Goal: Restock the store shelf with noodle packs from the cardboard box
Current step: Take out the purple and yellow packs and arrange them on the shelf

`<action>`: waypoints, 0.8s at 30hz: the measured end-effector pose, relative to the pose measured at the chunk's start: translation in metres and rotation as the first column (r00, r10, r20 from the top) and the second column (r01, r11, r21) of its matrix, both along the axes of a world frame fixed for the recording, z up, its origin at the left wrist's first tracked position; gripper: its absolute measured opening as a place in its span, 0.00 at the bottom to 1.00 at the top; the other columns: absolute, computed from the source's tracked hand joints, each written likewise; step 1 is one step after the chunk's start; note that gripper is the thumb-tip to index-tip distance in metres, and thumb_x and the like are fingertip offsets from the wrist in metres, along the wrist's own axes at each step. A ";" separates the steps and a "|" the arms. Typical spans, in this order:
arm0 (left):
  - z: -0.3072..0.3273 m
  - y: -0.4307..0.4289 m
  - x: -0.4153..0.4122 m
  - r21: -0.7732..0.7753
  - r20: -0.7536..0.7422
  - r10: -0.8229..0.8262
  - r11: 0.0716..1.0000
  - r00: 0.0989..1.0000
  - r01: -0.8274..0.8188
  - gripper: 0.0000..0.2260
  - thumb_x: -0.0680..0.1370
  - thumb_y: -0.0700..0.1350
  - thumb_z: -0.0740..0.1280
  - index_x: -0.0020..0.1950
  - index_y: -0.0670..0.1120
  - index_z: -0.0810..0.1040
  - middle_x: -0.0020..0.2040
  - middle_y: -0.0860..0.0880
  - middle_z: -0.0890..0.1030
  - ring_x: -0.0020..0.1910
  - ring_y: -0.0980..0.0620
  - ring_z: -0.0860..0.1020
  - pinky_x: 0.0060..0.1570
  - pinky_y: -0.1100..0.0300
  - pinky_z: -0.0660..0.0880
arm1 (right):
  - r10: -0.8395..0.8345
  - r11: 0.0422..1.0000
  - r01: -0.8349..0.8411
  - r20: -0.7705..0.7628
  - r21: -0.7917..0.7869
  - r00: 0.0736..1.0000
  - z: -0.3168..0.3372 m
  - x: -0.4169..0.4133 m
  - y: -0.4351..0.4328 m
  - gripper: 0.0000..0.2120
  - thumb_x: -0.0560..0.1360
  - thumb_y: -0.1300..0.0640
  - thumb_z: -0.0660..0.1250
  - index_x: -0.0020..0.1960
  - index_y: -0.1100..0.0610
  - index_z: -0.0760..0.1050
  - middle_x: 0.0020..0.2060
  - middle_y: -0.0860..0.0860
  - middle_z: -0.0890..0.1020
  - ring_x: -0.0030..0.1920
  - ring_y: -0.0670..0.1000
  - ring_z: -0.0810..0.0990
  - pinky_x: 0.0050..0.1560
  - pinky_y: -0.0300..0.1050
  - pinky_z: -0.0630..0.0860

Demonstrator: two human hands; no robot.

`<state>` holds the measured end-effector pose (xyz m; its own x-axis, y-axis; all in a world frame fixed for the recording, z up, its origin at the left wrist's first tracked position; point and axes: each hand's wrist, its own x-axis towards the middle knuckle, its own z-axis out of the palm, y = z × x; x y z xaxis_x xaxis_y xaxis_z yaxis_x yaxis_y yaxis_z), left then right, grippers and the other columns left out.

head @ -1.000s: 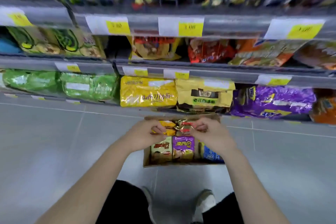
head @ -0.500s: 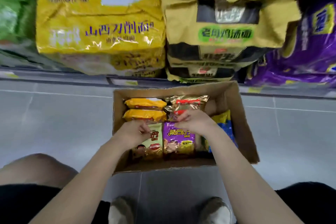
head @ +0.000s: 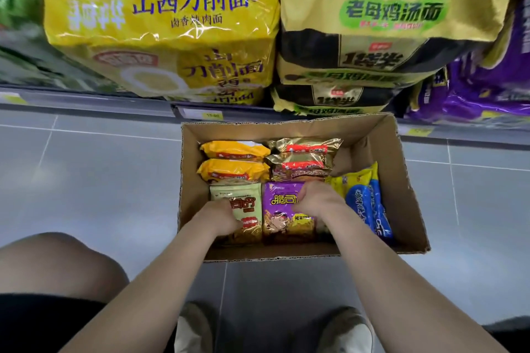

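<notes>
Two-handed reach into the cardboard box (head: 401,180) on grey tiled floor (head: 100,180), just before the bottom shelf (head: 86,97). Left hand (head: 220,216) gripping pale green noodle pack (head: 229,195), right hand (head: 315,199) gripping purple pack (head: 282,221). Hidden fingertips; shelf bags (head: 160,23) cropped above.

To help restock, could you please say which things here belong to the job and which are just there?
Job: cardboard box, pale green pack in left hand, purple pack in right hand, orange packs, shelf.
Just there: shoes, floor, yellow multipack.
</notes>
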<state>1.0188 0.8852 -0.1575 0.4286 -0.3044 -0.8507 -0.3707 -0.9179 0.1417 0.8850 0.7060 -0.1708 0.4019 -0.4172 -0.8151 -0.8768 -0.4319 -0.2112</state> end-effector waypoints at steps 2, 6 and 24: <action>-0.008 0.000 0.004 0.049 -0.022 0.038 0.998 0.999 -0.037 0.22 0.76 0.50 0.72 0.67 0.44 0.74 0.65 0.45 0.79 0.61 0.46 0.78 0.52 0.59 0.73 | 0.012 1.000 -0.012 -0.007 0.003 1.000 -0.005 -0.003 -0.001 0.19 0.75 0.48 0.73 0.62 0.56 0.78 0.58 0.52 0.81 0.59 0.53 0.79 0.61 0.48 0.77; -0.022 -0.001 0.009 0.066 -0.014 0.164 0.984 0.986 -0.163 0.29 0.76 0.47 0.73 0.73 0.42 0.66 0.68 0.44 0.77 0.64 0.45 0.77 0.55 0.58 0.74 | 0.023 1.000 -0.024 -0.036 -0.017 0.999 -0.017 -0.004 -0.003 0.20 0.76 0.49 0.71 0.65 0.55 0.76 0.63 0.53 0.79 0.60 0.53 0.79 0.54 0.44 0.77; -0.055 -0.005 0.004 0.057 0.039 0.459 0.886 0.888 -0.461 0.27 0.77 0.41 0.71 0.71 0.38 0.62 0.68 0.39 0.73 0.65 0.42 0.77 0.54 0.55 0.78 | -0.072 0.996 0.079 -0.138 0.045 0.988 -0.036 -0.018 -0.012 0.39 0.75 0.38 0.70 0.77 0.59 0.63 0.70 0.55 0.73 0.70 0.56 0.71 0.66 0.47 0.74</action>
<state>1.0224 0.8806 -0.2126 0.5279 -0.0147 -0.8492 0.0926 -0.9929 0.0748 0.8674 0.6945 -0.2072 0.2547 -0.3995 -0.8806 -0.9285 -0.3555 -0.1073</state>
